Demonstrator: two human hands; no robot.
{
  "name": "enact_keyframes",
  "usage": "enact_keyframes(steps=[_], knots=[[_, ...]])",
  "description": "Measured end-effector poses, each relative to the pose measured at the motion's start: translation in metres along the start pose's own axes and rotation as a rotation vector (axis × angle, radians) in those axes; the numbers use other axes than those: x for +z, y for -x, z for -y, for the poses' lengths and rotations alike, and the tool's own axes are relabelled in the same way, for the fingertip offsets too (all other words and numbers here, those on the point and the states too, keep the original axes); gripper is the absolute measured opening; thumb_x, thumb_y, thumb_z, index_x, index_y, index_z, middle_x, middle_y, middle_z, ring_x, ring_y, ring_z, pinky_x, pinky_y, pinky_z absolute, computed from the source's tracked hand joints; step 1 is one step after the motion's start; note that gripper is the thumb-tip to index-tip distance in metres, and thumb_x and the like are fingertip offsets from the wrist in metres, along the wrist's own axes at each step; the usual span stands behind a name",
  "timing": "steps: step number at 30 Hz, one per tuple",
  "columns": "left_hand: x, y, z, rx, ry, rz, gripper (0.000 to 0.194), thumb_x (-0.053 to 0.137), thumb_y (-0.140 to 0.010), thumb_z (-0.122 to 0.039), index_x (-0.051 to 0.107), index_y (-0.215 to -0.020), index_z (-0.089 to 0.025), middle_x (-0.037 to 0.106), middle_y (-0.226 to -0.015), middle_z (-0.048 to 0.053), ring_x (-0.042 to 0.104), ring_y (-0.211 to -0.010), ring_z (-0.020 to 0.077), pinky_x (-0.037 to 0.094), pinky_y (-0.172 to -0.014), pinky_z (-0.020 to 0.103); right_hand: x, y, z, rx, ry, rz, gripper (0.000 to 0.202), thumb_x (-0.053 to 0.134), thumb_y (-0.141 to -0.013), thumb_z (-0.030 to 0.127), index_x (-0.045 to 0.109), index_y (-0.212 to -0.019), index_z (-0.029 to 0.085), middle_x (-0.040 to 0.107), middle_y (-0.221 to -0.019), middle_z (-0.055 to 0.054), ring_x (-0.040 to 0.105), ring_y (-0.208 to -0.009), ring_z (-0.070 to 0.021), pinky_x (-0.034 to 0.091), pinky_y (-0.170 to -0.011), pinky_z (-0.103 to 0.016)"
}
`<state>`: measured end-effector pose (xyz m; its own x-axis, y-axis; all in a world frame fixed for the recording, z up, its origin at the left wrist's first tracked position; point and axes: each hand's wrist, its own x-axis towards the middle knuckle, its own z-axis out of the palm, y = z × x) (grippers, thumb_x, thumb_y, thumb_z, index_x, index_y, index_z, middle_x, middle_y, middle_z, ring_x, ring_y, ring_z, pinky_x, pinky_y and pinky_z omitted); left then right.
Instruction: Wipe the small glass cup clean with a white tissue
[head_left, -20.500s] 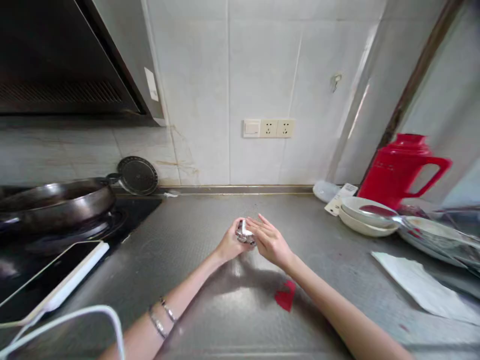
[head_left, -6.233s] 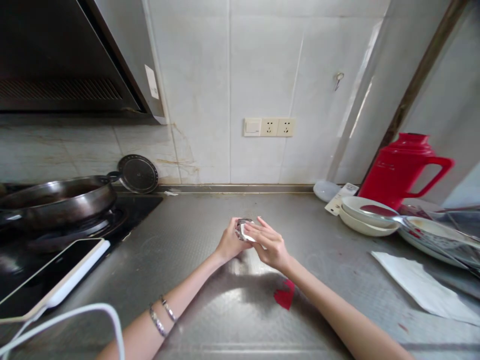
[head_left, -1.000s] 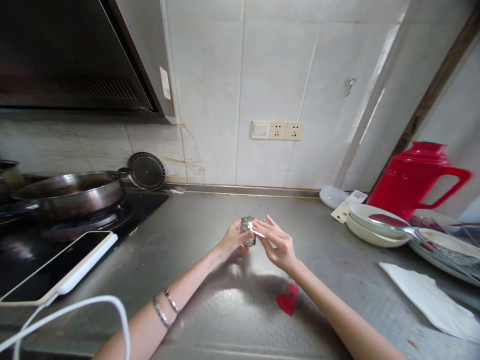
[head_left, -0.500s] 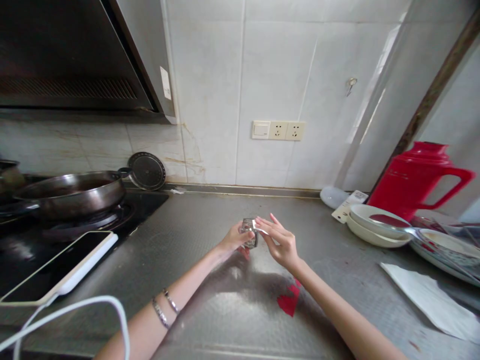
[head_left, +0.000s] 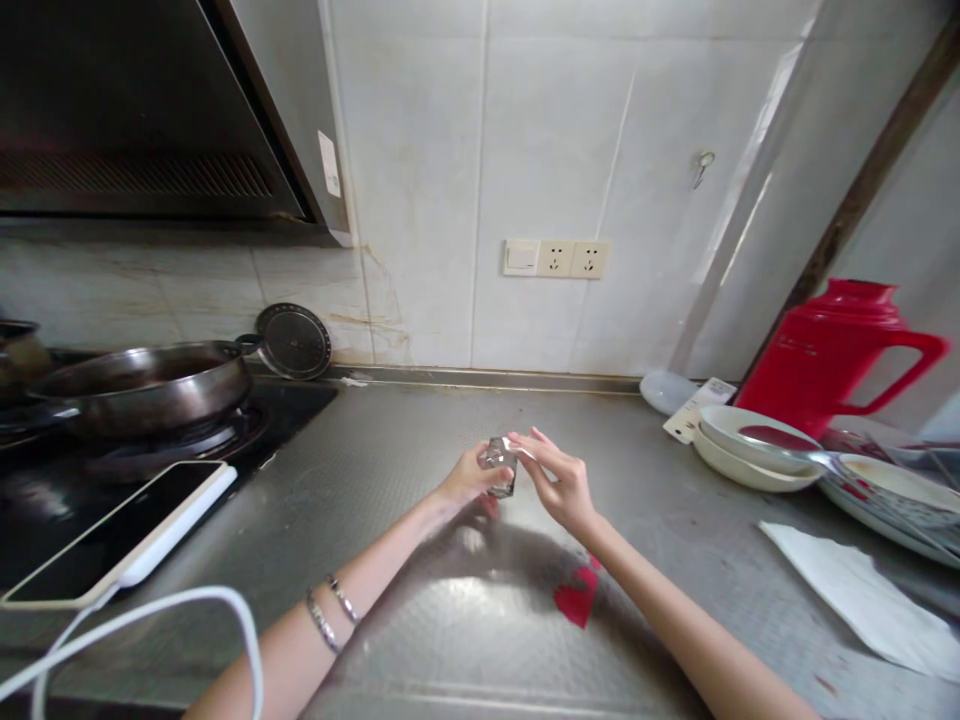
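1. Since half a second ago: both hands and the small glass jar (head_left: 500, 466) sit almost where they were; the right fingertips have crept slightly further over the jar's top, and the view itself has barely shifted.
2. Left hand (head_left: 466, 480): closed around the left side of the jar, thumb and fingers pinching it, held just above the steel counter (head_left: 390, 470) at its middle. Two thin bracelets (head_left: 328, 612) on the left forearm.
3. Right hand (head_left: 559, 485): fingers together at the jar's top right edge, pressing a small white scrap there; what the scrap is cannot be told. The remaining fingers spread loosely. The two hands meet at the jar.
4. Jar: clear, small, upright or nearly so, off the counter surface, between both hands.
5. Red scrap (head_left: 576, 603): lies flat on the counter, near the right forearm and below the hands.
6. Phone (head_left: 124, 535): white-edged, dark screen up, on the stove's front edge at left; white cable (head_left: 187, 610) loops in front of it.
7. Pan (head_left: 142, 385): dark, on the stove burner at left; round metal lid (head_left: 292, 342) leans on the wall behind it.
8. Red jug (head_left: 832, 345): stands at the far right against the wall.
9. White bowls (head_left: 750, 455): stacked in front of the jug, beside a plate (head_left: 892, 490) carrying a spoon.
10. White paper (head_left: 862, 600): flat on the counter, front right, well apart from the hands.
11. Wall sockets (head_left: 555, 258): on the tiled wall above the hands.
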<state>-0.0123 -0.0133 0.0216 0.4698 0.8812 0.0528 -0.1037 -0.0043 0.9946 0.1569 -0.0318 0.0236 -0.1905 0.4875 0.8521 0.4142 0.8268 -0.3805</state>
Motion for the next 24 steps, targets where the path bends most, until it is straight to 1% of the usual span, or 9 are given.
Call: enact_keyframes(steps=[4,6,7,9,12,14,16,21,24], knots=[[0.000,0.000,-0.001,-0.017,-0.009,0.014,0.084,0.077,-0.051,-0.062,0.050,-0.114,-0.015,0.056,-0.070,-0.001,0.053,-0.044,0.0098,0.048,-0.038,0.025,-0.001,-0.001,-0.004,0.281,-0.043,0.018,0.028,0.049,-0.092,0.032,0.071,-0.106,0.023,0.072,-0.102,-0.006,0.069,-0.093,-0.0263,0.055,-0.083,-0.041],[-0.002,-0.001,0.001,-0.012,-0.002,0.013,0.082,0.076,-0.052,-0.063,0.052,-0.114,-0.015,0.057,-0.071,0.000,0.053,-0.044,0.0099,0.049,-0.038,0.025,-0.003,-0.002,-0.006,0.339,-0.092,0.081,0.032,0.046,-0.093,0.036,0.068,-0.112,0.023,0.071,-0.107,-0.007,0.067,-0.097,-0.0268,0.053,-0.086,-0.042],[-0.003,-0.002,0.001,-0.010,0.003,0.012,0.080,0.076,-0.053,-0.063,0.052,-0.114,-0.016,0.058,-0.071,0.000,0.054,-0.044,0.0101,0.049,-0.039,0.025,-0.004,-0.002,-0.006,0.338,-0.132,0.118,0.033,0.046,-0.093,0.037,0.065,-0.117,0.023,0.068,-0.115,-0.007,0.064,-0.105,-0.0271,0.050,-0.092,-0.044],[-0.006,-0.003,0.003,-0.003,0.015,0.011,0.077,0.073,-0.056,-0.064,0.054,-0.113,-0.015,0.058,-0.071,0.000,0.055,-0.045,0.0106,0.050,-0.040,0.025,-0.004,-0.003,-0.008,0.307,-0.243,0.189,0.040,0.053,-0.089,0.038,0.057,-0.127,0.025,0.055,-0.133,-0.008,0.053,-0.121,-0.0278,0.044,-0.100,-0.045],[-0.008,-0.005,0.004,0.011,0.035,0.005,0.077,0.071,-0.058,-0.066,0.055,-0.112,-0.014,0.058,-0.070,0.002,0.056,-0.047,0.0116,0.050,-0.041,0.026,-0.001,-0.001,-0.010,0.281,-0.377,0.258,0.068,0.070,-0.076,0.040,0.043,-0.137,0.028,0.038,-0.147,-0.008,0.040,-0.132,-0.0297,0.043,-0.102,-0.045],[-0.007,-0.005,0.004,0.008,0.050,-0.002,0.077,0.070,-0.058,-0.067,0.056,-0.111,-0.012,0.058,-0.071,0.002,0.056,-0.048,0.0122,0.050,-0.041,0.026,0.003,0.001,-0.012,0.291,-0.402,0.271,0.081,0.077,-0.069,0.038,0.038,-0.140,0.029,0.037,-0.147,-0.009,0.039,-0.132,-0.0306,0.043,-0.102,-0.046],[-0.005,-0.004,0.003,0.006,0.061,-0.014,0.077,0.070,-0.059,-0.067,0.057,-0.110,-0.012,0.057,-0.070,0.002,0.057,-0.049,0.0124,0.050,-0.041,0.026,0.009,0.004,-0.013,0.308,-0.404,0.260,0.086,0.079,-0.066,0.035,0.037,-0.140,0.029,0.039,-0.146,-0.009,0.039,-0.132,-0.0305,0.042,-0.103,-0.046],[0.001,-0.003,0.003,-0.001,0.036,-0.033,0.078,0.068,-0.061,-0.067,0.056,-0.114,-0.011,0.060,-0.075,0.005,0.058,-0.049,0.0132,0.050,-0.040,0.026,0.019,0.012,-0.014,0.370,-0.445,0.198,0.084,0.080,-0.064,0.026,0.040,-0.137,0.030,0.044,-0.140,-0.008,0.046,-0.126,-0.0282,0.043,-0.103,-0.044],[-0.004,-0.002,0.002,0.012,-0.011,0.028,0.084,0.066,-0.061,-0.069,0.052,-0.121,-0.012,0.063,-0.083,0.009,0.059,-0.048,0.0139,0.051,-0.039,0.027,0.020,0.013,-0.014,0.384,-0.456,0.174,0.081,0.080,-0.063,0.024,0.042,-0.135,0.028,0.047,-0.136,-0.009,0.048,-0.123,-0.0278,0.044,-0.101,-0.044]])
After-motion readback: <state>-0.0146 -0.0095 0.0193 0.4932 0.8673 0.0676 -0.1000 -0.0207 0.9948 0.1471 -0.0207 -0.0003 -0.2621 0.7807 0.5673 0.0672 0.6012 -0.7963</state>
